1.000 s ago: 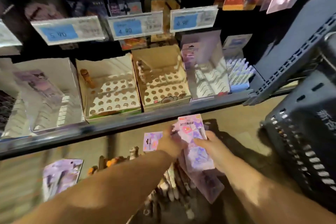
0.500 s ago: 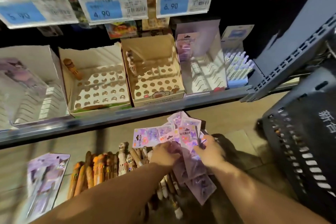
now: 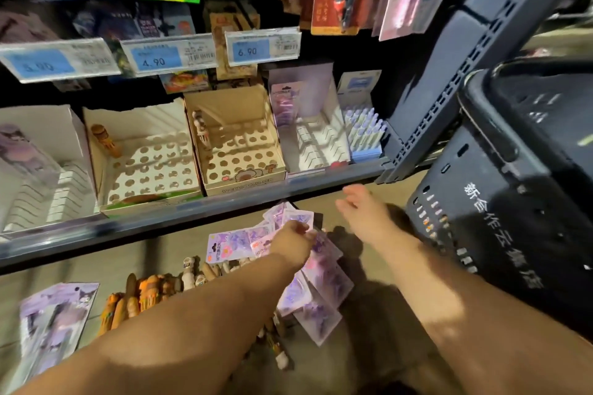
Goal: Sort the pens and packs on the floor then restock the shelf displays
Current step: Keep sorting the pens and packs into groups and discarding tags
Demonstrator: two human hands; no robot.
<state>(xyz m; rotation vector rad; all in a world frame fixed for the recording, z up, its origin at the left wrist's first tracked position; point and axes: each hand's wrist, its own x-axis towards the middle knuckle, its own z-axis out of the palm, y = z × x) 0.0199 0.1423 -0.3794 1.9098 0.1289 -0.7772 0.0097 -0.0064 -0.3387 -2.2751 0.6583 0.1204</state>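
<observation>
Left hand point(image 3: 293, 242) is clamped on a fanned bundle of purple packs point(image 3: 321, 285), low over the floor point(image 3: 167, 244) and just below the lip of the shelf point(image 3: 192, 212). That fan is untidy, with cards splayed at different angles and some hanging down past the wrist. Right hand point(image 3: 362, 215) is free, fingers spread and loose with nothing in it. It hovers just beyond and to the right of the left hand, between the bundle and the dark basket point(image 3: 513, 218) on its outer side. My read: sorting the packs is under way and restocking comes next. Straight ahead of the right hand, up on the shelf, sits the white slotted display box point(image 3: 316, 141), with one matching purple card standing in it and most slots bare. To do this well, I'd bring the free hand to the bundle first and square the cards so the printed faces all run one way. Then peel them off one at a time into the slots instead of shoving the whole fan in. The risk is plain: a one-handed grip on slick cards can let the lower ones slide out. Left of the left forearm, the character pens point(image 3: 154, 292) lie in a loose row on the floor, untouched. The punched-hole pen boxes point(image 3: 240, 154) above them are nearly bare, one pen standing in each, so that half of the job appears to wait. A larger lone pack point(image 3: 54, 317) lies on the floor well out to the left.
</observation>
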